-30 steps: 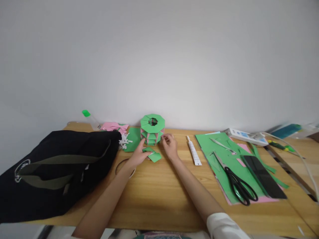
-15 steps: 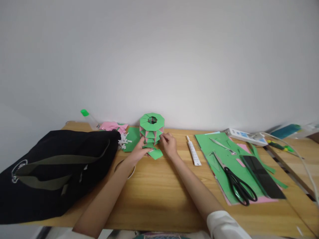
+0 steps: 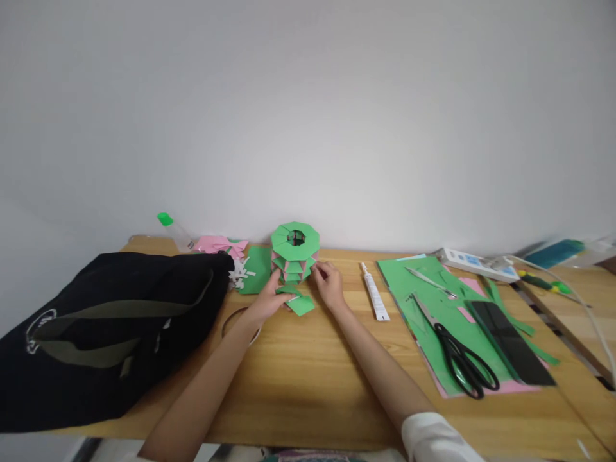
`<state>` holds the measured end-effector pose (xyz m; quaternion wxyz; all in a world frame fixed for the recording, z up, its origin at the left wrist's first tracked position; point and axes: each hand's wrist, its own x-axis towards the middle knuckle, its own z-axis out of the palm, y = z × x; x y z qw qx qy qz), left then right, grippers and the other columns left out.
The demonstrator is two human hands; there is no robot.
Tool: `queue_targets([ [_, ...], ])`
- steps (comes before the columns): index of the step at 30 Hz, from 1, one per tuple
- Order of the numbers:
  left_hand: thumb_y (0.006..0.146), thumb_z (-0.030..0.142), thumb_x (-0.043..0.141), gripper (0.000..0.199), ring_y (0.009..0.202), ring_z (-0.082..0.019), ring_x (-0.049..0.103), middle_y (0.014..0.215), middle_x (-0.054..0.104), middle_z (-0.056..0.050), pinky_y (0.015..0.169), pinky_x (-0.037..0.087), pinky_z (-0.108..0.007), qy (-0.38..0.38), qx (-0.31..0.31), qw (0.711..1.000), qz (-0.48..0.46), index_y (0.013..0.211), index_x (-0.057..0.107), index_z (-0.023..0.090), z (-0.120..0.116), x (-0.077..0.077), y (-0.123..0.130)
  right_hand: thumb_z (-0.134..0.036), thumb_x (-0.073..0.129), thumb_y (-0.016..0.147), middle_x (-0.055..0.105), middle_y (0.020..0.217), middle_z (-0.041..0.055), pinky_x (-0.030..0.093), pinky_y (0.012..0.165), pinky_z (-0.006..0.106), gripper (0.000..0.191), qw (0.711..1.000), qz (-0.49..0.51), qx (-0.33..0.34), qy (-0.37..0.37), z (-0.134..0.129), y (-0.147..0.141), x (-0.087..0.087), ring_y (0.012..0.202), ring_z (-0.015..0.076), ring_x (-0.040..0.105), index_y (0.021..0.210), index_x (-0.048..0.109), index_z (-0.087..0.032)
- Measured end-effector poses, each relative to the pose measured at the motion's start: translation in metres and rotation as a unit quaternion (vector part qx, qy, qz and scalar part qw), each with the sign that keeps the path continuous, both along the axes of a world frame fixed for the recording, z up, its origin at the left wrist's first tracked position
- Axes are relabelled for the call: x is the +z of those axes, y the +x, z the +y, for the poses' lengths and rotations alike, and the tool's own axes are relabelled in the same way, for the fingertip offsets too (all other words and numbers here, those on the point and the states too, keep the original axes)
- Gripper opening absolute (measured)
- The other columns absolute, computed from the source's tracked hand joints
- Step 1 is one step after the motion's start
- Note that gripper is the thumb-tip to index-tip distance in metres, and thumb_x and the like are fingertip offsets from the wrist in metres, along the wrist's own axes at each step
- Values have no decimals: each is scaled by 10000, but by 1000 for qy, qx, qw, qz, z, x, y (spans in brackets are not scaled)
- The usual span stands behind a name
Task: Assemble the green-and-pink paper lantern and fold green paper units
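A tiered green and pink folded-paper lantern [image 3: 310,242] stands upright near the wall, with an octagonal top and a round hole in its middle. My left hand [image 3: 267,299] is closed at its lower left, thumb on the paper. From there a loose-looking green paper flap [image 3: 301,306] sticks out toward me. My right hand [image 3: 330,286] pinches the lower right edge of the lantern, fingers curled. Its lowest tiers are partly hidden by my fingers. Behind my left forearm lies a thin ring-shaped strip [image 3: 226,325].
A glue tube [image 3: 375,295] lies right of my hands. Farther right, green sheets [image 3: 409,314] carry scissors [image 3: 457,359], a craft knife [image 3: 428,280] and a dark phone [image 3: 510,343]. A power strip [image 3: 474,262] sits behind. At left are a black bag [image 3: 120,289], white paper scraps [image 3: 238,274] and pink paper [image 3: 219,245].
The lantern looks a little shorter, its tiers pressed closer together and its top slightly lower. The green flap has shifted slightly toward me. Both hands keep their hold.
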<state>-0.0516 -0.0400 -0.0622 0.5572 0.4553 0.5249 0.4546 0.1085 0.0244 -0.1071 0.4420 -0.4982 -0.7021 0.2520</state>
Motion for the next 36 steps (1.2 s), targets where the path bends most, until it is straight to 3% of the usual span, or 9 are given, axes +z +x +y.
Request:
queue_targets([
  [7,588,186,671,517,752,-169,626,904,632,-18,525,476,-212,-1,14,1000,21,1080,512,197,-1,4,-3,-343,544,908,635,1001,50,538,740,339,247,999,16,8,-35,1,0,-2,834,148,623,1044,599,-144],
  [15,608,168,671,599,741,-173,636,935,649,-46,541,500,-239,-4,20,997,77,1188,522,204,-10,24,-18,-373,560,810,593,630,-9,465,608,289,277,995,74,-20,-57,-9,15,11,583,135,536,940,658,-148],
  [18,555,146,702,501,874,-211,636,1021,665,-62,646,523,-278,19,1,995,99,1048,626,196,-19,45,-24,-399,535,773,634,648,26,447,577,289,309,993,91,-12,-74,-19,26,28,577,149,533,874,680,-145],
  [21,582,190,719,362,928,-219,631,1013,693,-47,748,528,-307,46,-25,993,108,942,682,206,-26,70,-23,-424,551,766,674,690,42,459,593,287,302,990,99,39,-93,-33,33,55,604,154,565,776,689,-156],
  [25,629,226,718,276,883,-207,656,944,720,-43,744,542,-296,129,-23,986,99,902,695,192,-23,99,-8,-457,553,815,674,699,26,465,621,268,329,984,105,98,-105,-51,32,103,641,145,580,797,708,-168],
  [27,633,212,717,277,771,-181,665,885,726,-30,654,545,-267,161,-2,983,85,907,685,191,-17,109,2,-493,493,862,671,710,26,462,626,259,393,983,117,101,-99,-57,30,126,652,138,577,832,717,-171],
  [31,659,218,702,384,585,-136,627,821,717,-21,505,526,-241,162,33,985,53,1034,628,182,-5,117,22,-500,499,871,705,801,37,466,652,253,391,978,166,81,-93,-62,29,153,753,155,609,890,730,-184],
  [36,618,206,729,396,490,-105,570,731,692,-10,431,488,-214,181,56,982,20,999,629,164,1,113,35,-513,608,785,676,687,11,459,588,251,350,962,214,91,-142,-62,34,154,629,131,568,782,730,-185],
])
